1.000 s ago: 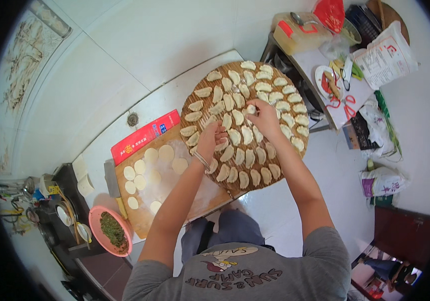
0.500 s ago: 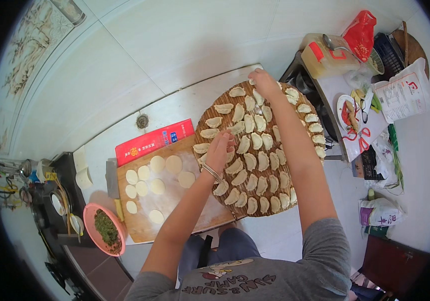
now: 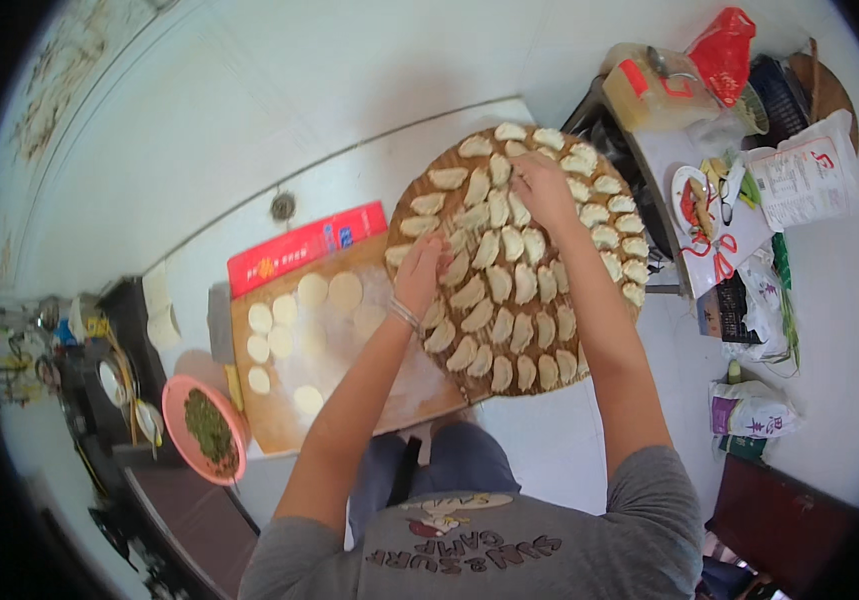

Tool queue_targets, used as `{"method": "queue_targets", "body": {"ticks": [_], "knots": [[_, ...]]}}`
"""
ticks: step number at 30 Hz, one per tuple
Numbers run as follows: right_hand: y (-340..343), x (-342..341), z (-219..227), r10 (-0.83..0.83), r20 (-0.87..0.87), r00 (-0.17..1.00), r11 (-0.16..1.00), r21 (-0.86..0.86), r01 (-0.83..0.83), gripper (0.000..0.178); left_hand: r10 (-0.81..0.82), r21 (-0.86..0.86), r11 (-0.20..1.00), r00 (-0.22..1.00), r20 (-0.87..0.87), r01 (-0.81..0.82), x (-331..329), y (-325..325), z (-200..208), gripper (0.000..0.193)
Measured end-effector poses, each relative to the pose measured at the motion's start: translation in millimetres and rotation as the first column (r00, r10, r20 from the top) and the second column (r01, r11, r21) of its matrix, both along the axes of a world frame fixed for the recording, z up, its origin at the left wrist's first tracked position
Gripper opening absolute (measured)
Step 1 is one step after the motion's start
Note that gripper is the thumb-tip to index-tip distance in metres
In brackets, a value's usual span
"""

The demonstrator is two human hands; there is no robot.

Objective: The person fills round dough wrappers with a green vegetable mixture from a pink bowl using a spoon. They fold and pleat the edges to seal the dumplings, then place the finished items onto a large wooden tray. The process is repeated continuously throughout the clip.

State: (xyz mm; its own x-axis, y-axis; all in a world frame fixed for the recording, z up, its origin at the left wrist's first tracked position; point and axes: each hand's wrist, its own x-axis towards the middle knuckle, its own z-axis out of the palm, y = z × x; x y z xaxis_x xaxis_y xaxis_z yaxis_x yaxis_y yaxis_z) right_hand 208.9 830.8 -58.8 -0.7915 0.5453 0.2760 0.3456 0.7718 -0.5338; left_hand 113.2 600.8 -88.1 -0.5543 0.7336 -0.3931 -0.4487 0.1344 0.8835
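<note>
A round woven tray is covered with rows of pleated, half-moon dumplings. Over its left part is my left hand, a bracelet at the wrist, with blurred, bent fingers close to several dumplings. My right hand reaches across to the upper middle of the tray. Its fingers are drawn together among the dumplings, and what lies between them is hidden. Left of the tray, round dough wrappers lie on a floured wooden board.
A pink bowl of green filling stands left of the board. Behind the board lies a red packet. At the right, a small table bears a plastic tub, a plate and a white bag. A wall rises behind.
My right hand has come back from the tray's far edge toward its upper middle. The left hand has shifted slightly left. The whole scene sits a little higher in view.
</note>
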Motion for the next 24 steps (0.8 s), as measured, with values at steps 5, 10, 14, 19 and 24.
{"method": "queue_targets", "body": {"ticks": [5, 10, 14, 19, 24], "knots": [[-75, 29, 7, 0.040, -0.063, 0.997, 0.998, -0.039, -0.043, 0.025, 0.037, -0.001, 0.999, 0.984, -0.173, -0.038, 0, -58, -12, 0.038], [-145, 43, 10, 0.102, -0.118, 0.988, 0.994, -0.037, -0.107, 0.025, 0.137, -0.125, 0.976, 0.952, -0.275, -0.176, -19, -150, -26, 0.035], [-212, 43, 21, 0.127, -0.163, 0.978, 0.986, -0.084, -0.142, 0.027, 0.107, -0.346, 0.888, 0.869, -0.483, -0.302, -40, -244, -61, 0.034], [-289, 36, 8, 0.200, -0.193, 0.960, 0.971, -0.090, -0.221, 0.027, -0.315, -0.646, 0.653, 0.633, -0.707, -0.395, -52, -350, -108, 0.037], [-361, 35, -12, 0.135, -0.178, 0.975, 0.978, -0.136, -0.160, 0.026, -0.584, -0.766, 0.520, 0.496, -0.642, -0.378, -48, -362, -104, 0.039]]}}
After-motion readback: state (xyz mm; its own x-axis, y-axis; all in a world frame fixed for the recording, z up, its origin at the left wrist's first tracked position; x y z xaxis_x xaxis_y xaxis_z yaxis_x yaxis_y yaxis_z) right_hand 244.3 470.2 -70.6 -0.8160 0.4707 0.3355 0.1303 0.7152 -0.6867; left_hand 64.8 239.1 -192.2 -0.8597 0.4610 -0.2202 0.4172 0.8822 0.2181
